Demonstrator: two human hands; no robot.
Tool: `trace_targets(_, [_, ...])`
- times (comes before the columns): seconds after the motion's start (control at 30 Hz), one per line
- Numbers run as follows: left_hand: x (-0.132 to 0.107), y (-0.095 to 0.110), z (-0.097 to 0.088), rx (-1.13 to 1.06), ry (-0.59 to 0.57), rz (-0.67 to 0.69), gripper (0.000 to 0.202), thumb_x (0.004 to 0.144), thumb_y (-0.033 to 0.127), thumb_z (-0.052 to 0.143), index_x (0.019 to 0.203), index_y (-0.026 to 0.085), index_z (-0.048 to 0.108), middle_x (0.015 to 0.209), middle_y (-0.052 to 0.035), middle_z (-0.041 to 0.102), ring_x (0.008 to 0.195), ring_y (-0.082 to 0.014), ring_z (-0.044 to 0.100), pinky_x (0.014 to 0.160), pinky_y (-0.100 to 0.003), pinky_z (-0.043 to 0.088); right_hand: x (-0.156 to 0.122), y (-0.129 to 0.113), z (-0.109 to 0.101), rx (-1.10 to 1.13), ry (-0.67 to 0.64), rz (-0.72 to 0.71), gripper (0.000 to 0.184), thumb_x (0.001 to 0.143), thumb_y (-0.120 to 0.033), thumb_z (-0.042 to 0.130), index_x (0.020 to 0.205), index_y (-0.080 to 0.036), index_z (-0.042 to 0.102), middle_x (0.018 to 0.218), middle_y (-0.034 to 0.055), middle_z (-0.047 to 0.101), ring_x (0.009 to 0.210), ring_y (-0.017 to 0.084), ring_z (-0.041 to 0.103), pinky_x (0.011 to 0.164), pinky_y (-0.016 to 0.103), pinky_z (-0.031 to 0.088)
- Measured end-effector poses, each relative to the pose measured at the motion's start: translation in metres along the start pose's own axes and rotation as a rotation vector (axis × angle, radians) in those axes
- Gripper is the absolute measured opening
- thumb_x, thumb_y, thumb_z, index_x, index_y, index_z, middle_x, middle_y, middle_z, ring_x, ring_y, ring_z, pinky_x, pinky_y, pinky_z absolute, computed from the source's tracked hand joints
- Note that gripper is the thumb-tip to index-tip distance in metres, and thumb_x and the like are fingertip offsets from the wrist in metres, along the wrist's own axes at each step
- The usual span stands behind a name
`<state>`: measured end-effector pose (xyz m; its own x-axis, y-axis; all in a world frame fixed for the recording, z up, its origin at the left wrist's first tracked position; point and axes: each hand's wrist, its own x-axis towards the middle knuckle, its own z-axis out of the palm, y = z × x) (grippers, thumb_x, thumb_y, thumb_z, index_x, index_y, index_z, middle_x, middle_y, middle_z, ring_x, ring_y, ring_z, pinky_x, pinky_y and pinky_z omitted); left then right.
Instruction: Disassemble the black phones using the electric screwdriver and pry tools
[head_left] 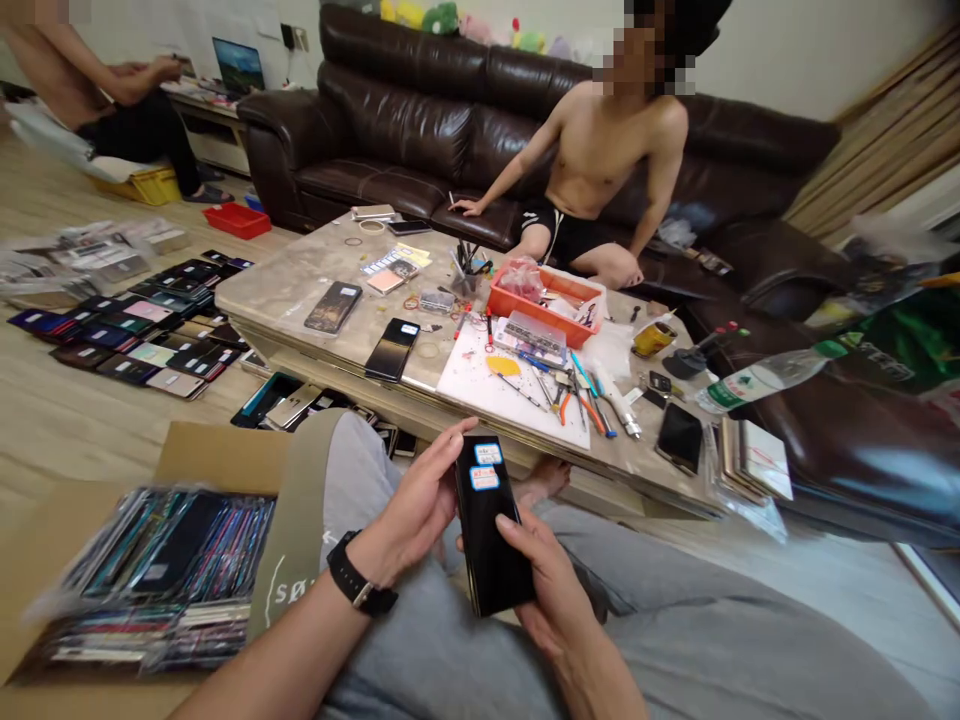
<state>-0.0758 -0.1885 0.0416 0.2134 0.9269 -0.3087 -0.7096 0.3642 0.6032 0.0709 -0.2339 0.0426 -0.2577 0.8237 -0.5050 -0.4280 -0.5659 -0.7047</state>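
A black smartphone [495, 550] with two blue-edged white stickers near its top end is held over my lap. My right hand [551, 585] grips its lower right side, thumb on the dark face and fingers underneath. At the phone's upper left edge is my left hand [420, 500], with fingers stretched out and no grip around it; the phone hides part of that hand. Beyond them, on the table, a white work mat [472, 385] carries pliers, screwdrivers and small tools. Another black phone [392, 350] with a sticker lies left of the mat.
An open cardboard box [217, 450] of packed phones or panels stands at my left. Rows of phones [150, 340] cover the floor beyond. The stone-topped table [277, 265] bears an orange tray [547, 300] and a plastic bottle [772, 380]. One person [600, 150] sits by the sofa, another [97, 80] far left.
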Motion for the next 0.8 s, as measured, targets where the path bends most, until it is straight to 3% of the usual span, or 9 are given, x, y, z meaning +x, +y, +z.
trace_targets(0.13, [-0.006, -0.003, -0.004, -0.178, -0.15, -0.088, 0.047, 0.097, 0.049, 0.054, 0.139, 0.029, 0.052, 0.131, -0.0097, 0.065, 0.109, -0.0287, 0.069, 0.088, -0.043, 0.057, -0.006, 0.004, 0.012, 0.037, -0.039, -0.027, 0.034, 0.075, -0.038, 0.082, 0.1, -0.017, 0.075, 0.089, 0.0083, 0.078, 0.071, 0.021, 0.073, 0.067, 0.03, 0.056])
trace_targets(0.23, [-0.011, -0.006, -0.002, -0.204, -0.207, -0.084, 0.047, 0.099, 0.053, 0.046, 0.138, 0.029, 0.052, 0.132, -0.0111, 0.065, 0.101, -0.0273, 0.072, 0.087, -0.046, 0.058, -0.014, 0.007, 0.018, 0.048, -0.054, -0.04, 0.034, 0.077, -0.038, 0.08, 0.101, -0.015, 0.076, 0.091, 0.0091, 0.078, 0.07, 0.02, 0.072, 0.073, 0.032, 0.057])
trace_targets(0.53, [-0.027, -0.007, 0.005, -0.233, -0.186, -0.074, 0.046, 0.099, 0.056, 0.042, 0.131, 0.026, 0.056, 0.118, -0.0095, 0.071, 0.086, -0.0225, 0.075, 0.077, -0.04, 0.061, -0.029, 0.016, 0.025, 0.077, 0.035, -0.061, 0.04, 0.075, -0.037, 0.081, 0.108, -0.014, 0.075, 0.103, 0.0119, 0.078, 0.089, 0.024, 0.072, 0.085, 0.037, 0.054])
trace_targets(0.7, [-0.031, -0.002, 0.007, -0.214, -0.192, -0.08, 0.057, 0.098, 0.062, 0.038, 0.141, 0.026, 0.05, 0.132, -0.0139, 0.066, 0.099, -0.0281, 0.073, 0.09, -0.048, 0.058, -0.029, 0.018, 0.027, -0.028, 0.003, -0.096, 0.04, 0.08, -0.042, 0.077, 0.11, -0.016, 0.075, 0.103, 0.0087, 0.077, 0.09, 0.024, 0.07, 0.089, 0.036, 0.05])
trace_targets(0.8, [-0.031, 0.001, 0.007, -0.219, -0.159, -0.088, 0.059, 0.097, 0.061, 0.044, 0.141, 0.024, 0.049, 0.133, -0.0148, 0.066, 0.104, -0.0289, 0.072, 0.094, -0.048, 0.055, -0.026, 0.018, 0.027, -0.093, 0.012, -0.145, 0.042, 0.079, -0.045, 0.077, 0.112, -0.019, 0.075, 0.111, 0.007, 0.076, 0.099, 0.026, 0.067, 0.092, 0.037, 0.048])
